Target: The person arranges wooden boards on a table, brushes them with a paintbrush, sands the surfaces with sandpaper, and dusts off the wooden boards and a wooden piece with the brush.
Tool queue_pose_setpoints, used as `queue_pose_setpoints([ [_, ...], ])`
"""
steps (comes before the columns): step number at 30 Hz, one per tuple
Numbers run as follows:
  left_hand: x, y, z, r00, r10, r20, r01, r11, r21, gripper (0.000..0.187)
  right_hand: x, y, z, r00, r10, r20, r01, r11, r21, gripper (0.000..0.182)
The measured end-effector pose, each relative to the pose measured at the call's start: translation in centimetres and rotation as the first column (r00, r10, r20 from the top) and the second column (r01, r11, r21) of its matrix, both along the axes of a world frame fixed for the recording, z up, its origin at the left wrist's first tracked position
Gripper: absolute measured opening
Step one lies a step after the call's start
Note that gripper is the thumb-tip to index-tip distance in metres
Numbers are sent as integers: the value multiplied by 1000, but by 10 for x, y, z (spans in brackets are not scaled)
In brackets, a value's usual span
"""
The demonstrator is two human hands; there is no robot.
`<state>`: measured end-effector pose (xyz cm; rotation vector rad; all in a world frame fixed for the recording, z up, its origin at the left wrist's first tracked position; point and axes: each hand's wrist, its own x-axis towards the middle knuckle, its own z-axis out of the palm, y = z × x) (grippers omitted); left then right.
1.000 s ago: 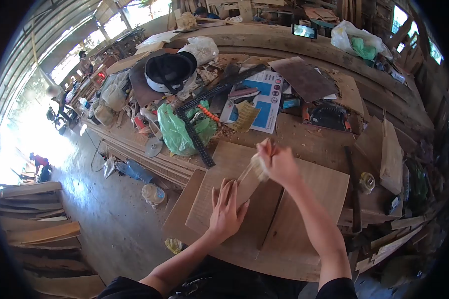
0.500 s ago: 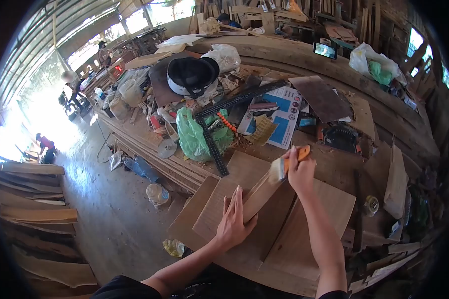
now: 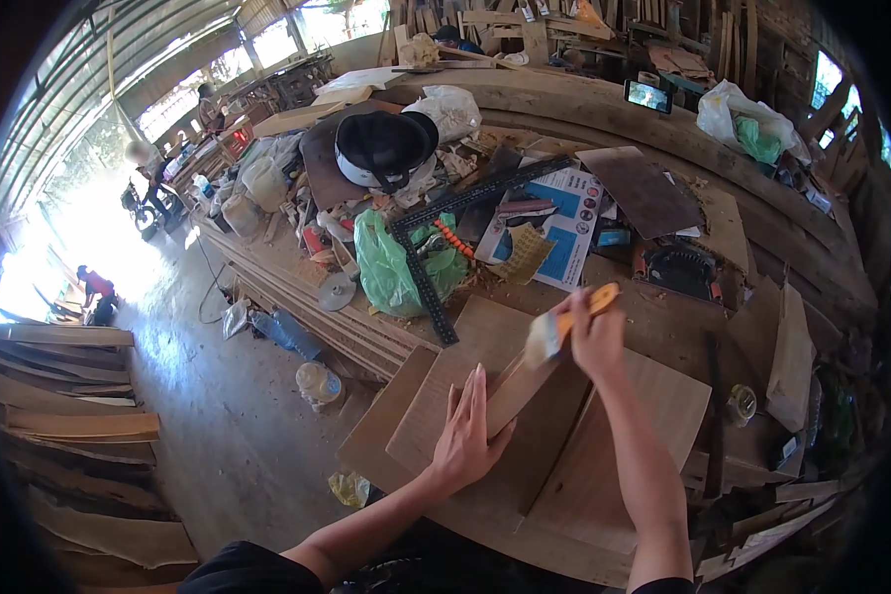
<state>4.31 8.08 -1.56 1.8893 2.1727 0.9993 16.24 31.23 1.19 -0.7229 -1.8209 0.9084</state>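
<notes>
My right hand (image 3: 598, 342) is closed around the orange handle of a paintbrush (image 3: 544, 339). Its pale bristles touch the upper end of a narrow wooden block (image 3: 517, 392), which lies slanted over flat boards. At the block's lower end, my left hand (image 3: 465, 445) clasps it, with straight fingers along the left side and the thumb on the other. Under it is a broad wooden board (image 3: 445, 388), and a second board (image 3: 619, 447) lies to the right beneath my right forearm.
Beyond the boards lie a black carpenter's square (image 3: 425, 287), a green plastic bag (image 3: 382, 265) and a printed sheet (image 3: 567, 230). A black and white cap (image 3: 378, 148) sits farther back. A tape roll (image 3: 742, 405) is at right. People are in the far left background.
The paintbrush has shifted slightly down and left along the block, its handle tilting a little more upright. My left hand keeps its hold on the block. The whole view has shifted slightly.
</notes>
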Motion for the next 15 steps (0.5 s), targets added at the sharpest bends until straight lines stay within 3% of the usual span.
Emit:
queue_pose_setpoints([
  [2,0,-1,0,1000,1,-12,-1,1000,5,101,10,16,4,974,-224,19,222,972,72,29],
  [5,0,0,-2,1000,5,-17,-5,1000,19,103,7,7,7,980,-195,27,187,966,177,30],
  [8,-2,0,-2,1000,-6,-1,6,999,36,105,-17,-20,-12,968,189,-163,-204,976,-79,31],
  [11,-1,-1,-3,1000,-4,7,4,999,46,106,-29,-46,-11,830,540,-137,-557,792,-249,33],
  [14,-1,0,-1,997,-22,76,19,999,41,100,-21,-42,3,904,426,32,-415,892,-178,35],
  [15,-1,0,-1,993,-33,112,29,999,37,97,-19,-35,-2,954,296,-54,-300,929,-215,34],
])
